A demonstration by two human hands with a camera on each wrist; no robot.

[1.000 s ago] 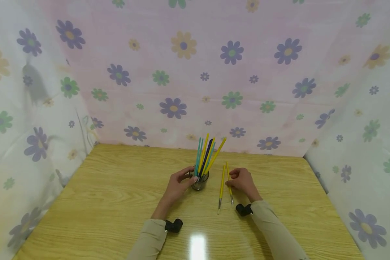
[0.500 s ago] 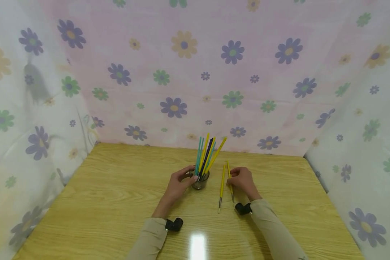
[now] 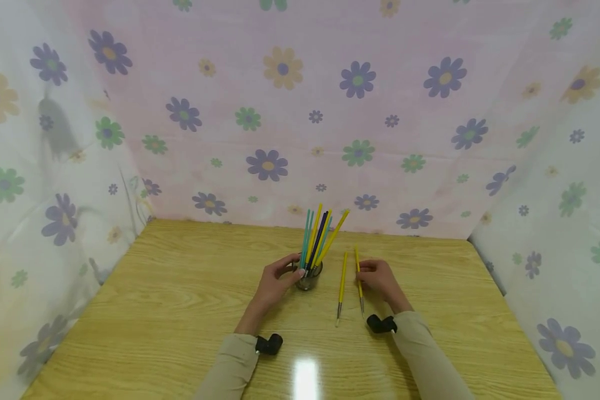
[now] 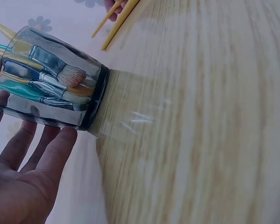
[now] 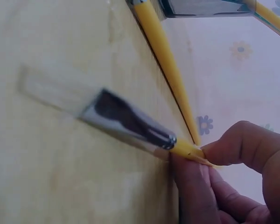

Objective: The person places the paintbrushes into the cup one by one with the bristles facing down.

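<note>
My left hand (image 3: 274, 284) holds a tinted clear glass (image 3: 306, 284), thumb on one side and fingers on the other. Yellow, teal and dark blue paintbrushes (image 3: 322, 239) stand in it, bristles down, as the left wrist view shows through the glass wall (image 4: 97, 95). My right hand (image 3: 384, 282) pinches the yellow handle of a flat paintbrush (image 3: 360, 286) between thumb and fingers. Its metal ferrule (image 5: 130, 122) and pale, blurred bristles face the right wrist camera. Left of it, another yellow paintbrush (image 3: 342, 280) lies on the table, bristles toward me.
A wood-grain table (image 3: 180, 300) spreads around both hands. Flowered cloth (image 3: 305, 133) hangs behind it and along both sides. Each wrist carries a small black camera (image 3: 270, 344). Light glares off the table near the front.
My right hand has moved slightly right, taking its paintbrush farther from the one on the table. My left hand and the glass have stayed in place.
</note>
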